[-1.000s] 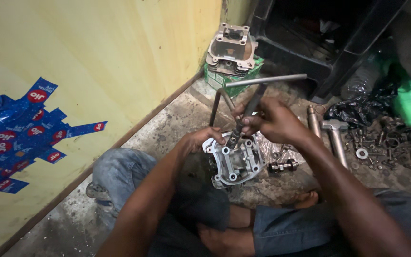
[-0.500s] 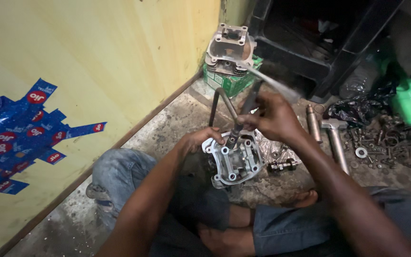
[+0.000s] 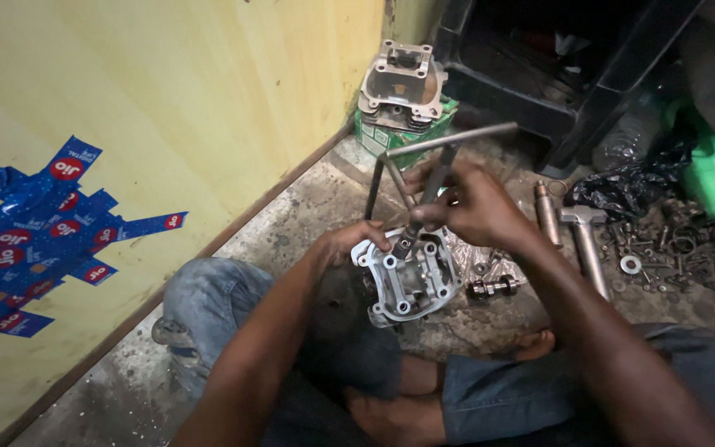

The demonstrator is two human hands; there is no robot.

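The left hand [image 3: 349, 246] clasps the rim of a cast-aluminium cylinder head [image 3: 407, 277] resting on the lap. Above the cylinder head, the right hand [image 3: 465, 203] keeps its grip pinched around a steel T-handle wrench [image 3: 440, 161] standing in it. Behind the cylinder head sits a second, duller head [image 3: 403, 79] on a green box [image 3: 391, 132].

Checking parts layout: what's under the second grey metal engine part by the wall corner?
The grey metal engine part sits on a green box. Only the box's front edges show; its top and anything behind it are covered.
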